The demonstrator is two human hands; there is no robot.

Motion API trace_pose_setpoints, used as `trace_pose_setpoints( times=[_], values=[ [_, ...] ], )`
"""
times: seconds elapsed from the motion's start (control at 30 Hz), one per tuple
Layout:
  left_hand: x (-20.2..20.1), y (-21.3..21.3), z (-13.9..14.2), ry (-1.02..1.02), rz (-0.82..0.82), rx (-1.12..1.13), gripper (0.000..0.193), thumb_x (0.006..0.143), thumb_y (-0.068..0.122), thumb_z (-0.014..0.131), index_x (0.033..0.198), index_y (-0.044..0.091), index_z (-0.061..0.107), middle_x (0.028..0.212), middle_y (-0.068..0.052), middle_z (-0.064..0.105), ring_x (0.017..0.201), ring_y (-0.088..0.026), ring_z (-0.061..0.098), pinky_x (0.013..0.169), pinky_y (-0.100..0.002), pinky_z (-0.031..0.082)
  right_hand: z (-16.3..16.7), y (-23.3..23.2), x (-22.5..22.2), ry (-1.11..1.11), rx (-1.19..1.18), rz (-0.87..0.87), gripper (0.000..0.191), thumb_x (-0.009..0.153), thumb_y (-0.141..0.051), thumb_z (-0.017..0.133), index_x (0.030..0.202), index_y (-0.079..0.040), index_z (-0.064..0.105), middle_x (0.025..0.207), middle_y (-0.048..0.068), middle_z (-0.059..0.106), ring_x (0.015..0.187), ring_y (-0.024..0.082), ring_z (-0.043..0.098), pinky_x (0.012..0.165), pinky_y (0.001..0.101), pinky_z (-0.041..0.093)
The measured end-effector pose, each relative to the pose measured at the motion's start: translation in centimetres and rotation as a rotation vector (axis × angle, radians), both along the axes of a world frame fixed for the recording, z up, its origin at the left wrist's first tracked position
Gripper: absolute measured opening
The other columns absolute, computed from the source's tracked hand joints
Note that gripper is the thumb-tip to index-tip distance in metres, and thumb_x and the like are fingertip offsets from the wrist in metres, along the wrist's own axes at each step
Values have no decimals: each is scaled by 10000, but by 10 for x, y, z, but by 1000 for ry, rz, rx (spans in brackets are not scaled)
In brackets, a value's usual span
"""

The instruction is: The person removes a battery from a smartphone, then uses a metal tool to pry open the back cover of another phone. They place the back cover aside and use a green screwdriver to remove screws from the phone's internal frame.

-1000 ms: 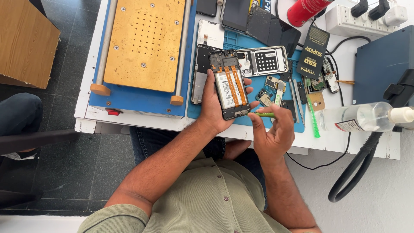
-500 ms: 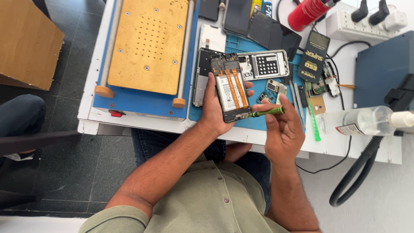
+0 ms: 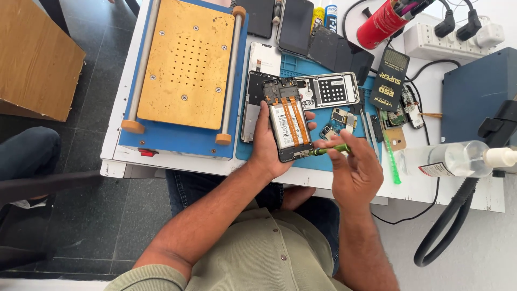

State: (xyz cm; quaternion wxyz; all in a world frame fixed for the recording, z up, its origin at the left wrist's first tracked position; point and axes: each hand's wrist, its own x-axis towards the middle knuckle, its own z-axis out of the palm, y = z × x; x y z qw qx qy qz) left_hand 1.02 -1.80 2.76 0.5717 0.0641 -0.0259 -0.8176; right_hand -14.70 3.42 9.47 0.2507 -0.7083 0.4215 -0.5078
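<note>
My left hand [image 3: 267, 153] holds an opened smartphone [image 3: 288, 119] by its lower left edge; its battery and two orange ribbon cables face up. In my right hand [image 3: 353, 175] is a green-handled screwdriver [image 3: 331, 149], and its tip touches the phone's lower right corner. Both hands hover over the front part of a blue work mat [image 3: 301, 67]. Just beyond the phone lies a removed phone back frame [image 3: 328, 90].
A blue machine with a perforated orange plate [image 3: 186, 64] fills the left of the white table [image 3: 452, 191]. Dark phones [image 3: 295, 27], a red can [image 3: 383, 24], a power strip [image 3: 449, 40], a clear bottle [image 3: 458, 159], a blue box [image 3: 476, 97] and small parts [image 3: 398, 116] lie around.
My right hand has shifted a little left, bringing the green screwdriver's tip against the phone's lower right corner. The left hand keeps holding the phone in nearly the same place.
</note>
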Motion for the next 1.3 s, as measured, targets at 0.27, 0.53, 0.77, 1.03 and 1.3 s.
trace_pose_setpoints(
  times=[0.27,0.53,0.77,1.03,1.3],
  values=[
    [0,-1,0,-36,3,-12,827,1010,771,282,1489,116,447,1239,-172,607,1166,-265,621,901,-485,625,5,1,3,-38,8,103,398,1103,-1,601,1488,-57,515,1260,145,681,1114,195,718,995,344,592],
    [0,-1,1,-13,28,-26,820,1050,760,276,1507,101,448,1262,-177,593,1177,-275,620,929,-492,616,5,0,7,-62,42,119,499,1111,41,549,1583,-75,436,1208,108,706,1128,216,718,1123,401,561],
    [0,0,1,-30,8,-6,825,1018,769,280,1485,109,445,1250,-178,596,1163,-268,623,899,-509,621,6,1,8,-30,1,50,526,1082,34,593,1572,-89,446,1178,111,650,1099,203,720,1082,393,569],
    [1,0,2,-40,15,-4,830,1036,764,283,1499,93,441,1258,-182,596,1179,-272,610,919,-481,619,5,3,7,-25,44,68,517,1117,30,519,1605,-67,379,1229,136,696,1194,249,703,1135,415,551],
    [2,0,5,-69,6,5,829,1002,769,287,1489,115,436,1242,-174,599,1170,-267,609,922,-517,607,5,4,10,-99,49,101,557,1119,-7,541,1629,-86,332,1251,132,657,1137,194,694,1041,359,581]
  ],
)
